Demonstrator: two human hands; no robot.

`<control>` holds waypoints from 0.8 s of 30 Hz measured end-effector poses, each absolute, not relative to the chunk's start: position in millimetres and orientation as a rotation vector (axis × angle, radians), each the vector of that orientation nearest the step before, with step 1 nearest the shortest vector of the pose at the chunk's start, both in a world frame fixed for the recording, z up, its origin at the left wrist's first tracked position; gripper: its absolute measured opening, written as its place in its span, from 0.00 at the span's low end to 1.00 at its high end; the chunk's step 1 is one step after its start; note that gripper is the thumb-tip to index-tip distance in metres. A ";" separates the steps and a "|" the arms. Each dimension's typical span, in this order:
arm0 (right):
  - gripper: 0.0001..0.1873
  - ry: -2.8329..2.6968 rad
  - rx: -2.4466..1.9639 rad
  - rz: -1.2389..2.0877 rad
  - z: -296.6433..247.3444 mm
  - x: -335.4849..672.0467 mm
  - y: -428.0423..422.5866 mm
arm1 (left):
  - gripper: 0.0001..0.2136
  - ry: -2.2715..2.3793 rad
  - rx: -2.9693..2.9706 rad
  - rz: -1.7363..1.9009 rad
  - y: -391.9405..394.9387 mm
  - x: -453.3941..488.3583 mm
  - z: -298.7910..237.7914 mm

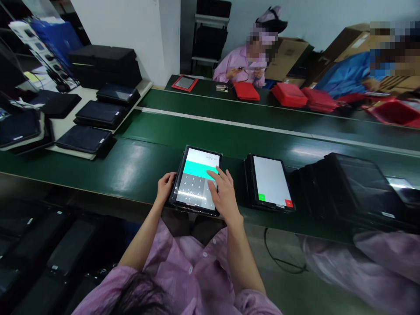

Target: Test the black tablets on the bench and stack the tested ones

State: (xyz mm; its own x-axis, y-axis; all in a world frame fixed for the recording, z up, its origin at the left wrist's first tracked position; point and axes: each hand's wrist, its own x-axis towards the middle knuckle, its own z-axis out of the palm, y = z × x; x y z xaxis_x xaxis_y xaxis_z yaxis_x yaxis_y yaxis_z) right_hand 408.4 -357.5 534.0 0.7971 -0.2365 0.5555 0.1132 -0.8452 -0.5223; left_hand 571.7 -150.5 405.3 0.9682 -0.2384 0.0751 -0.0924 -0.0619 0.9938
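A tablet (193, 190) lies in front of me at the near edge of the green workbench, its screen lit with a keypad and a turquoise band. My left hand (165, 187) is closed on the tablet's left edge, its fingertips partly hidden. Over the right side of the screen is my right hand (225, 190), open, with its fingers spread and fingertips at the turquoise band. Whether they touch the glass I cannot tell. To the right, a second tablet (271, 179) shows a white screen with a green and a red square in its lower corners.
Stacked dark tablets (364, 188) stand at the right of the green bench (138, 162). More tablets (87, 139) rest on a pale board at left. Red pouches (288, 94) line the far bench, where two people sit. Black trays (70, 245) lie below left; a pink sleeve (387, 253) is near right.
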 end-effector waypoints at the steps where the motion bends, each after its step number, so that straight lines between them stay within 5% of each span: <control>1: 0.17 0.096 -2.444 -0.834 533.8 408.1 -358.5 | 0.18 -0.255 1.635 -0.120 -150.7 571.6 405.3; 7: 0.14 0.212 -2.381 -1.123 529.9 401.8 -364.1 | 0.18 -0.258 1.641 -0.121 -151.6 572.4 402.5; 18: 0.16 0.023 -2.483 -0.894 533.9 410.1 -366.7 | 0.18 -0.239 1.635 -0.125 -152.0 571.7 406.8; 24: 0.18 0.171 -2.325 -1.058 531.0 401.6 -372.7 | 0.19 -0.255 1.636 -0.115 -151.4 571.6 406.5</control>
State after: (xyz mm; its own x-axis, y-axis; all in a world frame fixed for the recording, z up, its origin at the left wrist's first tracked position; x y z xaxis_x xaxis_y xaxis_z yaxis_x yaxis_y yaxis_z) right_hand 401.6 -372.7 531.0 0.6781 -0.3384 0.6524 0.1155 -0.8276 -0.5493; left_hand 571.6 -151.4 406.5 0.9690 -0.2342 0.0785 -0.0958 -0.0636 0.9934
